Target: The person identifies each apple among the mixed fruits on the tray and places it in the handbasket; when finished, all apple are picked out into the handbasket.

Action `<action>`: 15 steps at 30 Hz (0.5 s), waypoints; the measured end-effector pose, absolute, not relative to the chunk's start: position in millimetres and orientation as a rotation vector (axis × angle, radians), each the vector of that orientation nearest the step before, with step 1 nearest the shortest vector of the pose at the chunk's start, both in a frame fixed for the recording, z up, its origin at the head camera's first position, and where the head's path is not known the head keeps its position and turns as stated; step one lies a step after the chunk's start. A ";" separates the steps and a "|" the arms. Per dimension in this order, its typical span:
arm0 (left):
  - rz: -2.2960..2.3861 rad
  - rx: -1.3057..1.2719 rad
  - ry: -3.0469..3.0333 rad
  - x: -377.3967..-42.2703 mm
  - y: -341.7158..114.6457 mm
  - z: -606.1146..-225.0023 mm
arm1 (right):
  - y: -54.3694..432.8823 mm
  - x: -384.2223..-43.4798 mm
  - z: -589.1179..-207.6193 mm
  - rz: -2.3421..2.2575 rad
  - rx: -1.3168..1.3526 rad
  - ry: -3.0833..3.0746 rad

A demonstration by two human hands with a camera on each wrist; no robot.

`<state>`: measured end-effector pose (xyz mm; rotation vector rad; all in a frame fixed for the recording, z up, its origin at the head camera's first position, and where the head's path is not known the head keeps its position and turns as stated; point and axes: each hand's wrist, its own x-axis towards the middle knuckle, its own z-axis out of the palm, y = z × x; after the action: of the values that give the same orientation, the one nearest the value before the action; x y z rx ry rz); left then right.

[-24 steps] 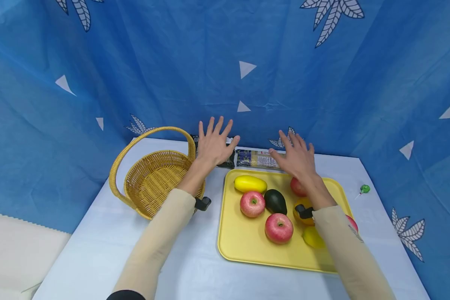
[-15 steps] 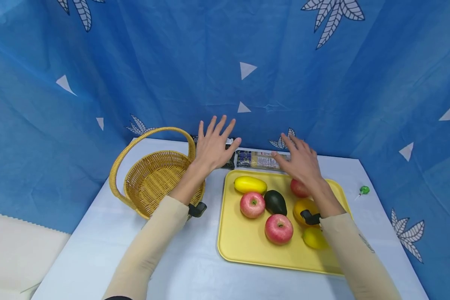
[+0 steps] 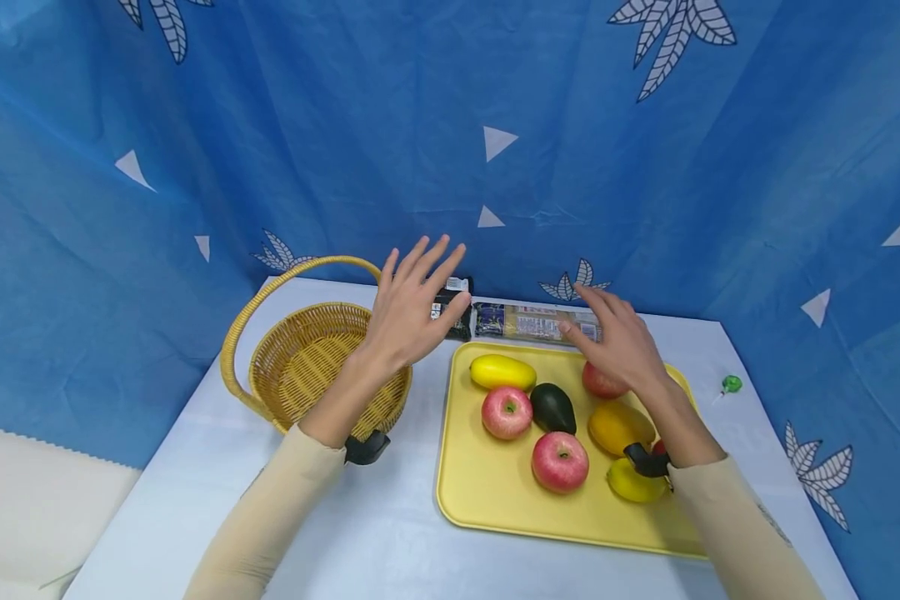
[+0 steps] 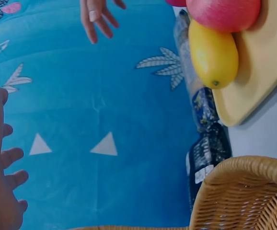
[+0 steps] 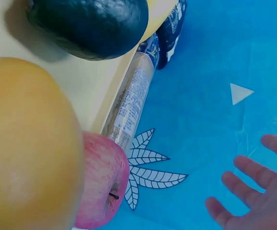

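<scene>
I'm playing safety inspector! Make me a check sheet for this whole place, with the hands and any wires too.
Surface: white table.
Job's things: wicker basket at left; yellow tray right of it, holding three apples, a long yellow fruit, a dark green fruit, an orange-yellow fruit, a lemon and a mostly hidden red item.
Clutter: dark packaging and a long see-through packet behind the tray; green lollipop to its right.
Hands: left hand spread, holding nothing; right hand also holding nothing; black gear on each wrist.
Cables: nothing seen.
Surroundings: blue cloth with leaf and triangle prints.
</scene>
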<state>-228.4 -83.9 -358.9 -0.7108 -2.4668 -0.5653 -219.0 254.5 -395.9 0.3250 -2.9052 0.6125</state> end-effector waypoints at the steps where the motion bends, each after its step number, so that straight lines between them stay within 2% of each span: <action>1: -0.583 -0.722 -2.447 -225.8 -86.1 -358.0 | 255.6 -216.8 -395.7 0.620 0.330 -2.903; 15: -0.741 -0.825 -2.182 -185.0 -127.0 -329.3 | 271.8 -189.6 -393.8 0.755 0.302 -2.914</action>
<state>-185.0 -127.0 -329.3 -0.8251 -2.1821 -0.7411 -189.6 271.8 -393.8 0.3024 -2.9135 0.7550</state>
